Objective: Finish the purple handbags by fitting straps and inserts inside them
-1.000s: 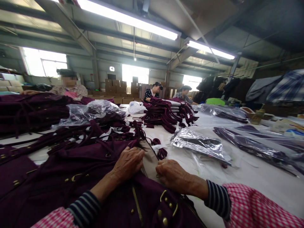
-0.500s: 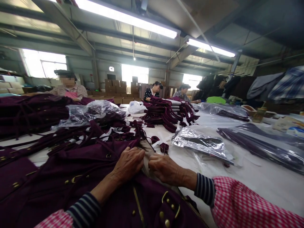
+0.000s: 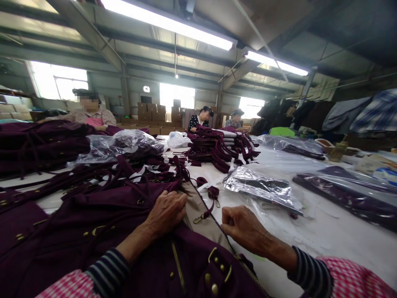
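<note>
A dark purple fabric bag (image 3: pixel 124 248) with brass fittings and a zip lies spread in front of me. My left hand (image 3: pixel 169 209) is closed on the near side of its opening, fingertips hidden in the folds. My right hand (image 3: pixel 243 225) is curled shut at the opening's right edge and seems to pinch it; its fingertips are out of sight. Between my hands the beige lining (image 3: pixel 190 200) shows. A thin purple strap with a brass clip (image 3: pixel 198 218) lies over the lining. Beyond it is a rolled purple strap (image 3: pixel 213 192).
Purple straps (image 3: pixel 102 178) lie heaped beyond the bag. Stacked purple bags (image 3: pixel 214 145) stand farther back, more (image 3: pixel 40 140) at left. Clear plastic packaging (image 3: pixel 263 186) and wrapped purple pieces (image 3: pixel 347 194) lie on the white table (image 3: pixel 335 248) at right. Several people (image 3: pixel 93 118) work across the table.
My right hand has moved right, away from my left hand, and the bag's opening is wider. More lining and the strap's brass clip now show. My left hand has stayed almost in place.
</note>
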Tool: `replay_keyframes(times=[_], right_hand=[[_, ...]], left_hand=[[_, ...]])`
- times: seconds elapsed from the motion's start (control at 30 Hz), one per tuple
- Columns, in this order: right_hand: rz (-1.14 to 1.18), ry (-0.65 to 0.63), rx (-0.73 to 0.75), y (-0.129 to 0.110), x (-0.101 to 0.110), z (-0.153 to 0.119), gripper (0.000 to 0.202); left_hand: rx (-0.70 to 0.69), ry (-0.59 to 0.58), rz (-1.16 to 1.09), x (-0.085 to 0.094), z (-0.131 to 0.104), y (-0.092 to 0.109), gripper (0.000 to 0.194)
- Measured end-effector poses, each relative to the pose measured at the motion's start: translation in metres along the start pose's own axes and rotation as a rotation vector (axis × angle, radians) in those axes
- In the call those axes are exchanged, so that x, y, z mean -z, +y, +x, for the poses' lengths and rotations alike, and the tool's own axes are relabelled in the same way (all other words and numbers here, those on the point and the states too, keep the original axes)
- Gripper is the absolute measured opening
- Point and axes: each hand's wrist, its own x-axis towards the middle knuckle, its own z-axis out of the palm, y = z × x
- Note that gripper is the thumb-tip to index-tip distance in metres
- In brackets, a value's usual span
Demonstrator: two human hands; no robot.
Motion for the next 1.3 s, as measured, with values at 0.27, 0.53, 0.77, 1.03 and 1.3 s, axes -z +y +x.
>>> replay_keyframes(times=[0.27, 0.53, 0.77, 1.03, 1.3], right_hand=[[-0.116, -0.001, -0.011, -0.009, -0.019, 0.019, 0.012], [-0.099, -0.087, 0.057, -0.015, -0.03, 0.031, 0.037], [-0.117, -0.07, 0.113, -0.011, -0.038, 0.044, 0.008], [-0.05, 0.002, 0.173, -0.04, -0.029, 0.04, 0.005], [-0.356, -0.028, 0.209, -0.057, -0.043, 0.055, 0.015]], left_hand=[[0.093, -0.084, -0.025, 0.009, 0.006, -0.006, 0.008], [0.126, -0.135, -0.095, 0.013, 0.009, -0.012, 0.011], [0.194, -0.154, -0.241, 0.02, 0.013, -0.02, 0.012], [0.266, -0.156, -0.366, 0.028, 0.015, -0.022, 0.013], [0.295, -0.152, -0.366, 0.028, 0.016, -0.019, 0.013]])
